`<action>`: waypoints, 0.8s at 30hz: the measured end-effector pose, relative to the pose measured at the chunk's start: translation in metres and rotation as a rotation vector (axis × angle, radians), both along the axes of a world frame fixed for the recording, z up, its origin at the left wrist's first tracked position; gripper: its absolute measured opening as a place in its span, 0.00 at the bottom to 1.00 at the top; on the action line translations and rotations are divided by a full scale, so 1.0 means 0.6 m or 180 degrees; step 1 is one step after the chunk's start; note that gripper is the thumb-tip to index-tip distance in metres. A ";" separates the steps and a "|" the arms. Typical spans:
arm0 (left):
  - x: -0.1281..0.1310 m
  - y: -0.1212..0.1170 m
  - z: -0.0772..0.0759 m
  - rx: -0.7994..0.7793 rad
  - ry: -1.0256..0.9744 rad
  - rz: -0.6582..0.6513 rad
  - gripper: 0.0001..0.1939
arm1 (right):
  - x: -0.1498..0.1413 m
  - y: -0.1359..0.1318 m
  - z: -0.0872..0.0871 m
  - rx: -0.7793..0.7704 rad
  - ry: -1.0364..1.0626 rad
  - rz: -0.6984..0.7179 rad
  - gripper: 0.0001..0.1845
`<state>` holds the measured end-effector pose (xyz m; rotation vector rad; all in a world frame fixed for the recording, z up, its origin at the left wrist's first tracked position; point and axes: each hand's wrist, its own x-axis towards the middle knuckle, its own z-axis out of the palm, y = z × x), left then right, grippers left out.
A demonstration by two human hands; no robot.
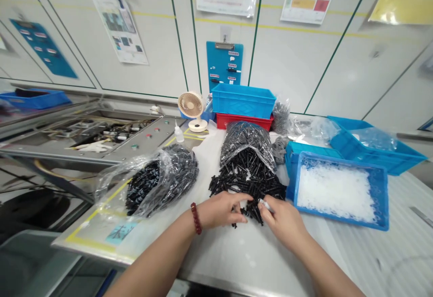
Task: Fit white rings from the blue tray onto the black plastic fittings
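Observation:
My left hand (225, 209), with a red bead bracelet on its wrist, is at the near edge of a heap of slim black rod-like parts (243, 177). Its thumb and forefinger are apart, and I see nothing held between them. Just right of it, my right hand (282, 218) is closed on a small white piece (265, 204), mostly hidden by the fingers. A few black parts lie on the white tabletop (237, 256) between the two hands. The heap spills from a clear plastic bag (248, 137) behind it.
On the left lies another clear bag (162, 180) of black parts. A blue tray (341, 220) of small white translucent pieces stands at the right. Behind are a beige fan (191, 105), a squeeze bottle (178, 134), a blue bin (243, 101) and a red bin (221, 121).

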<state>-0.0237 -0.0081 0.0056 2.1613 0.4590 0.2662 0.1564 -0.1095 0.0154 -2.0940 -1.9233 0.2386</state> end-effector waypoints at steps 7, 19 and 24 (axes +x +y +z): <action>0.014 0.000 0.000 -0.0940 -0.0054 0.0885 0.13 | -0.009 -0.002 -0.002 -0.0144 0.0443 0.0307 0.10; 0.015 -0.008 0.023 -0.3519 -0.0642 0.0642 0.21 | -0.001 0.001 -0.014 0.0144 0.1107 0.0311 0.12; 0.019 -0.007 0.017 -0.3439 -0.0986 0.1066 0.22 | -0.001 0.001 -0.018 0.0170 0.1113 0.0461 0.13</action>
